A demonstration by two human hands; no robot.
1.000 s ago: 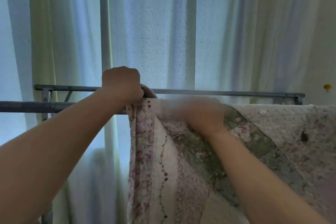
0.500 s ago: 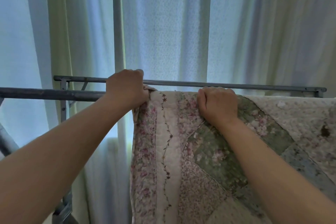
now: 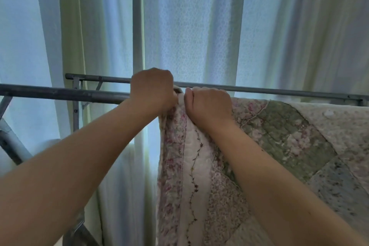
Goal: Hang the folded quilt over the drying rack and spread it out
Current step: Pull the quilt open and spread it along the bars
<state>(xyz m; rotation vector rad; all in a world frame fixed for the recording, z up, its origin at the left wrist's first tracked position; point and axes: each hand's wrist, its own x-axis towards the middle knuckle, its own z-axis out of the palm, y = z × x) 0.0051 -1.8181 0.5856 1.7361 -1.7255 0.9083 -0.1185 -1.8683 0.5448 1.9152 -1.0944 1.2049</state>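
Observation:
A floral patchwork quilt (image 3: 279,146) in pink, cream and green hangs over the near bar of a grey metal drying rack (image 3: 60,94) and falls down the front, filling the right half of the view. My left hand (image 3: 152,91) grips the quilt's top left corner at the bar. Right beside it, almost touching, my right hand (image 3: 208,106) has its fingers curled over the quilt's top edge. The fingertips of both hands are hidden behind the fabric and bar.
A second rack bar (image 3: 279,90) runs behind the first. The rack's slanted leg (image 3: 12,142) stands at the left. Pale sheer curtains (image 3: 189,26) hang close behind the rack, with a vertical window post (image 3: 137,16) in the middle.
My right hand has slid left along the quilt's top edge until it sits next to my left hand. My left hand stays on the corner.

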